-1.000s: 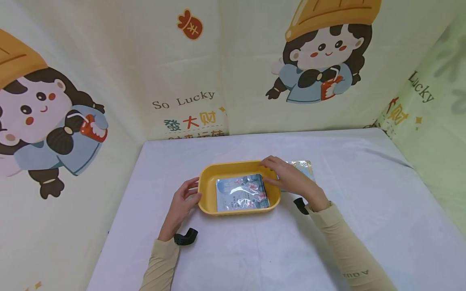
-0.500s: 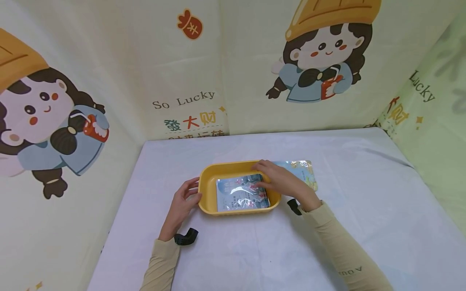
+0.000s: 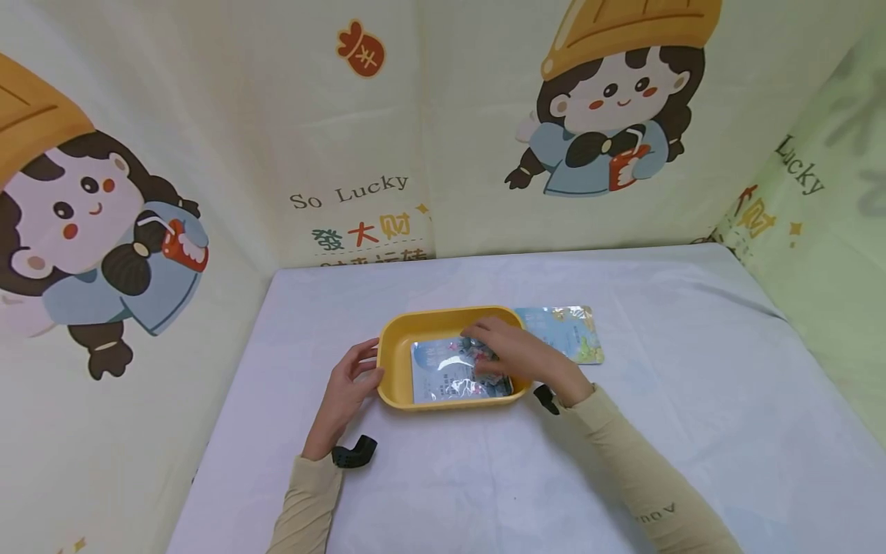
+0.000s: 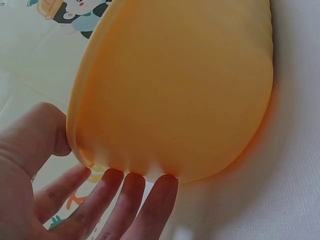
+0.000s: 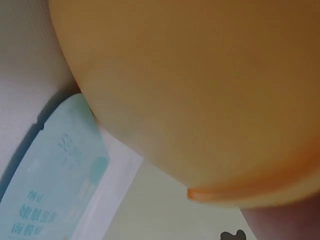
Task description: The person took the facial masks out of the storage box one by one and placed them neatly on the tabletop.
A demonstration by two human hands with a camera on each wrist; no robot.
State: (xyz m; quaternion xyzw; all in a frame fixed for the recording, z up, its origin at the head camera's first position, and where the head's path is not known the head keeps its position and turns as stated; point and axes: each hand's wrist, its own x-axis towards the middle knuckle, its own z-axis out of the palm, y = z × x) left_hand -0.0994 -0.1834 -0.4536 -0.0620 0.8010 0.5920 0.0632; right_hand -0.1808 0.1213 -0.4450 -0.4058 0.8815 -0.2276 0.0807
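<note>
A yellow plastic tray (image 3: 396,369) stands on the white-covered table. In it lies a shiny blue-and-white sheet mask packet (image 3: 436,377) with a pink flower print. At the tray's left end, my left hand (image 3: 348,385) touches the outer wall with nearly straight fingertips (image 4: 162,192), thumb at the rim. My right hand (image 3: 515,350) reaches in over the right end, its loosely bent fingers spread above the packet and covering part of it. From the right wrist, the tray wall (image 5: 190,90) hides that hand's fingers.
A second, light blue sheet mask packet (image 3: 571,335) lies flat on the table (image 3: 443,477), just right of the tray and partly behind it. Cream cloth (image 3: 471,138) printed with cartoon figures hangs behind the table and along both sides.
My right hand has moved left and toward me, from the tray's right rim to over the packet inside, uncovering more of the light blue packet. My left hand has stayed at the tray.
</note>
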